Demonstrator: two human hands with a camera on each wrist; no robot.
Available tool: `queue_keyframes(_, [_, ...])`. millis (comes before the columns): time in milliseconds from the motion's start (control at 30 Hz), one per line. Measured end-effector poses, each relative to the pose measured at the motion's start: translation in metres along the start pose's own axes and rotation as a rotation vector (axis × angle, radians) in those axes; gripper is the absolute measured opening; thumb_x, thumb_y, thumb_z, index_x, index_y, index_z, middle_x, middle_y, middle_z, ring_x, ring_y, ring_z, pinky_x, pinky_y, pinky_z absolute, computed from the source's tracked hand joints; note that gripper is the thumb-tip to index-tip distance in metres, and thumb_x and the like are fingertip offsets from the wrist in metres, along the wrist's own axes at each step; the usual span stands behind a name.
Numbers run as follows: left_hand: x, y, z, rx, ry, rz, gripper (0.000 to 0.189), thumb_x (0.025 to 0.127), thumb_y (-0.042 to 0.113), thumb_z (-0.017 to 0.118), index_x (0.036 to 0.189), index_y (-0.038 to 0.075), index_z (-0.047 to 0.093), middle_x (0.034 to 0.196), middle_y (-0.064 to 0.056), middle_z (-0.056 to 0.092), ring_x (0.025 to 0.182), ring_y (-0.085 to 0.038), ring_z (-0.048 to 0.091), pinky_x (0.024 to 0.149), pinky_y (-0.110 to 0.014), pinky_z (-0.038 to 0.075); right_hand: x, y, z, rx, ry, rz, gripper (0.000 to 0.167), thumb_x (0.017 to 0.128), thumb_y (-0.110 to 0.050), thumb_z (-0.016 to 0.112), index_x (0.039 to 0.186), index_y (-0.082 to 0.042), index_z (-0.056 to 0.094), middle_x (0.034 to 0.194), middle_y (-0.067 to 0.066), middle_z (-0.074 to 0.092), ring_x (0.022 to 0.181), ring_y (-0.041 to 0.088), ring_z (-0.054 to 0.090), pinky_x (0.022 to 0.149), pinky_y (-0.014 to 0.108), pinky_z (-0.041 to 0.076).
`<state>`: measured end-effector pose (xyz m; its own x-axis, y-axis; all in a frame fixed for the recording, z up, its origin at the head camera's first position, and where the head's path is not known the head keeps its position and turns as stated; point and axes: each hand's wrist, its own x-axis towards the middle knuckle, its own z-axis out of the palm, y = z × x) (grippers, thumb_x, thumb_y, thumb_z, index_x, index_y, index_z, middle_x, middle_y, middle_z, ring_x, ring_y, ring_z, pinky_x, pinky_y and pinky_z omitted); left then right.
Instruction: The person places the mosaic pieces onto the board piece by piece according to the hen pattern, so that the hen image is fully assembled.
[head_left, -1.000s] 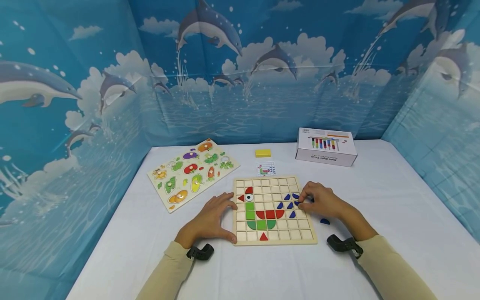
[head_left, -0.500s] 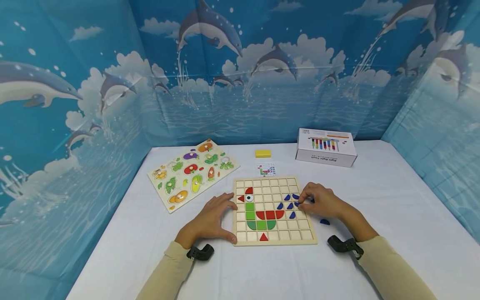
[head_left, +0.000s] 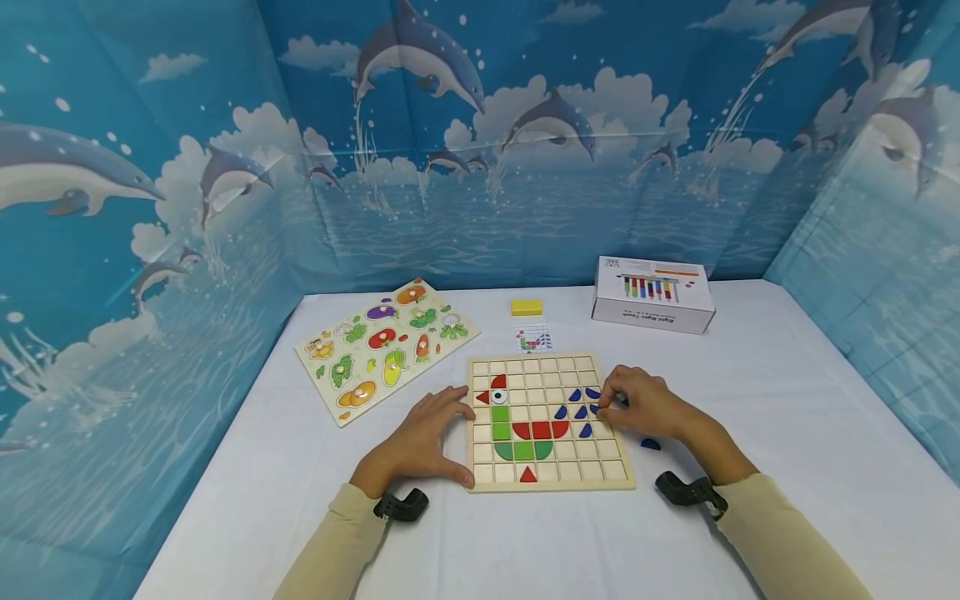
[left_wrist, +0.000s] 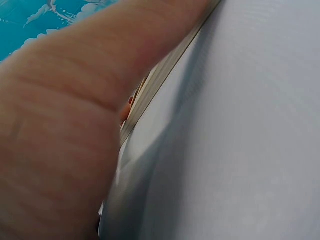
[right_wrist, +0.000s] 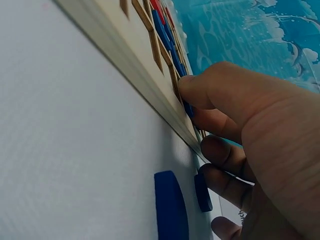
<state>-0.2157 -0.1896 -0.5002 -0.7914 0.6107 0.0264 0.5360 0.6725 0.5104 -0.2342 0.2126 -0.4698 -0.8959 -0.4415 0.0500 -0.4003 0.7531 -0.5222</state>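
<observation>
A wooden grid board lies on the table with flat coloured pieces forming a bird: green squares, red pieces, an eye tile and several blue half-round pieces. At the board's right edge my right hand pinches a blue half-round piece between thumb and forefinger, low over a cell. My left hand touches the left edge, fingers spread, thumb at the near corner. Only the thumb side of the left hand fills the left wrist view.
Loose blue half-round pieces lie right of the board; another blue piece is beneath the right fingers. Behind the board are a pattern card and yellow block. A vegetable puzzle lies left, a white box back right.
</observation>
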Motion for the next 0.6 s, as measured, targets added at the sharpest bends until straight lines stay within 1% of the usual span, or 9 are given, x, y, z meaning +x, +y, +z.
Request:
queue_keyframes(200, [0.0, -0.001, 0.0, 0.001, 0.0, 0.003, 0.09, 0.058, 0.077, 0.083, 0.128, 0.029, 0.051, 0.165, 0.001, 0.025, 0.153, -0.021, 0.014, 0.122, -0.042, 0.008, -0.001, -0.003, -0.002, -0.037, -0.003, -0.007, 0.018, 0.085, -0.022, 0.083, 0.081, -0.026, 0.066, 0.097, -0.008, 0.058, 0.093, 0.019, 0.05, 0.078, 0.047, 0.034])
queue_keyframes(333, [0.0, -0.001, 0.0, -0.004, -0.002, 0.001, 0.09, 0.058, 0.077, 0.082, 0.128, 0.029, 0.05, 0.165, 0.001, 0.024, 0.153, -0.021, 0.013, 0.122, -0.042, 0.008, -0.004, 0.001, -0.004, -0.04, 0.005, 0.002, 0.017, 0.085, -0.024, 0.082, 0.092, -0.023, 0.067, 0.101, -0.007, 0.06, 0.095, 0.018, 0.054, 0.083, 0.051, 0.037])
queue_keyframes(433, [0.0, 0.0, 0.0, -0.011, -0.004, -0.002, 0.09, 0.058, 0.077, 0.082, 0.128, 0.029, 0.051, 0.165, 0.001, 0.024, 0.153, -0.021, 0.013, 0.122, -0.042, 0.007, -0.006, 0.012, -0.008, 0.004, 0.026, 0.005, 0.026, 0.085, -0.022, 0.082, 0.106, -0.017, 0.067, 0.107, -0.003, 0.061, 0.1, 0.02, 0.057, 0.093, 0.054, 0.044])
queue_keyframes(500, [0.0, 0.0, 0.0, -0.014, -0.005, -0.004, 0.09, 0.058, 0.077, 0.082, 0.128, 0.029, 0.051, 0.165, 0.001, 0.024, 0.153, -0.02, 0.012, 0.122, -0.042, 0.007, -0.008, 0.022, -0.011, 0.046, 0.037, -0.003, 0.032, 0.086, -0.019, 0.082, 0.112, -0.012, 0.066, 0.111, 0.001, 0.061, 0.103, 0.023, 0.057, 0.097, 0.055, 0.047])
queue_keyframes(567, [0.0, 0.0, 0.0, -0.016, -0.004, -0.005, 0.09, 0.058, 0.077, 0.083, 0.128, 0.029, 0.051, 0.165, 0.001, 0.024, 0.153, -0.021, 0.013, 0.122, -0.042, 0.007, -0.01, 0.035, -0.014, 0.085, 0.038, -0.005, 0.036, 0.086, -0.017, 0.082, 0.117, -0.009, 0.065, 0.114, 0.005, 0.06, 0.107, 0.025, 0.056, 0.098, 0.054, 0.049])
queue_keyframes(600, [-0.001, 0.0, 0.0, -0.017, -0.004, -0.005, 0.09, 0.058, 0.076, 0.083, 0.128, 0.029, 0.051, 0.165, 0.001, 0.024, 0.153, -0.021, 0.013, 0.122, -0.042, 0.007, -0.011, 0.04, -0.015, 0.103, 0.033, -0.003, 0.037, 0.086, -0.017, 0.082, 0.118, -0.008, 0.065, 0.116, 0.006, 0.06, 0.108, 0.027, 0.055, 0.099, 0.055, 0.047])
